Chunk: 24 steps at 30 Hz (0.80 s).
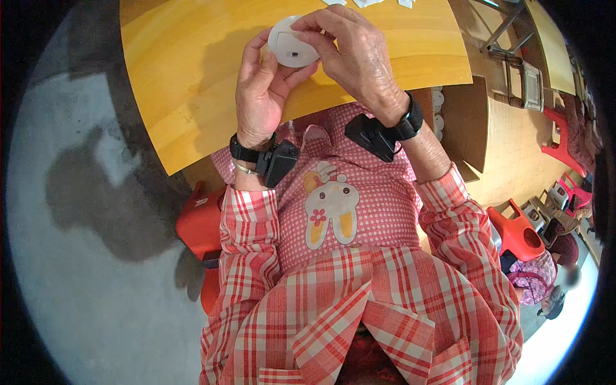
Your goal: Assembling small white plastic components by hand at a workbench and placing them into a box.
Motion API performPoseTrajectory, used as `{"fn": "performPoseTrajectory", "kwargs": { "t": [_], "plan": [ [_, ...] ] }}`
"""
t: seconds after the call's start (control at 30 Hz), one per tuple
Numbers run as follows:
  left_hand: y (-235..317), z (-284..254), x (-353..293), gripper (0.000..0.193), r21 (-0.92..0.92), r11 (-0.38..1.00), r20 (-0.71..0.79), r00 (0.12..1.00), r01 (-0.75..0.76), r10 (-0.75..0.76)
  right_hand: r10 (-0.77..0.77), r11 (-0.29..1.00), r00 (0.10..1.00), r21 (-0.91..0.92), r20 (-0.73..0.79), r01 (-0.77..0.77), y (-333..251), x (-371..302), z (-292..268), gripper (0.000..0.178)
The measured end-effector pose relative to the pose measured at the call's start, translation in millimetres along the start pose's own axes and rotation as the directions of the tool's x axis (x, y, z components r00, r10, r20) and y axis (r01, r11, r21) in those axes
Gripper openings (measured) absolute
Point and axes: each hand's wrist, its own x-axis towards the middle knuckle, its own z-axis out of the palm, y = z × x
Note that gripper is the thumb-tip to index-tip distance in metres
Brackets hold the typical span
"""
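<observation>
A white round plastic disc [295, 54] is held up over the near part of the yellow table [186, 83]. Its face carries a small dark slot or switch and the faint outline of a panel. My left hand [262, 96] grips the disc from its left and lower edge, thumb at the front. Bent over from the right, my right hand [353, 54] has its thumb and fingers pinched at the disc's upper right; whether a tiny piece is between those fingertips cannot be made out.
White scraps [367, 2] lie at the table's far edge. Right of my lap stands a cardboard box [465, 122], with several white round pieces [438, 106] beside it. A red stool [200, 221] is at my left, a red chair [516, 231] at my right. Another person [536, 279] sits farther right.
</observation>
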Motion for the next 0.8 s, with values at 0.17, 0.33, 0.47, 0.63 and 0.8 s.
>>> {"fn": "performPoseTrajectory", "kwargs": {
  "t": [0.17,0.33,0.47,0.63,0.8],
  "plan": [
    [1,-1,0,0.036,0.016,1.0,0.008,1.0,0.0,0.0,-0.025,0.999,1.0,-0.023,-0.006,0.025,-2,0,-1,0.01],
    [0,-1,0,0.037,0.039,0.999,0.01,1.0,0.006,-0.006,-0.022,1.0,1.0,0.01,0.02,0.022,6,-3,-3,0.011],
    [0,-4,0,0.037,0.034,0.999,0.042,0.999,0.003,-0.005,-0.023,0.998,0.992,0.059,0.128,0.016,10,-2,-9,0.016],
    [-1,-5,1,0.037,0.032,0.999,0.044,0.999,0.003,-0.004,-0.002,0.995,0.974,0.095,0.224,-0.019,11,-2,-17,0.02],
    [0,-4,1,0.039,0.031,0.999,0.062,0.998,0.014,-0.016,-0.437,0.899,0.899,-0.012,-0.033,0.437,30,-2,-4,0.023]
  ]
}}
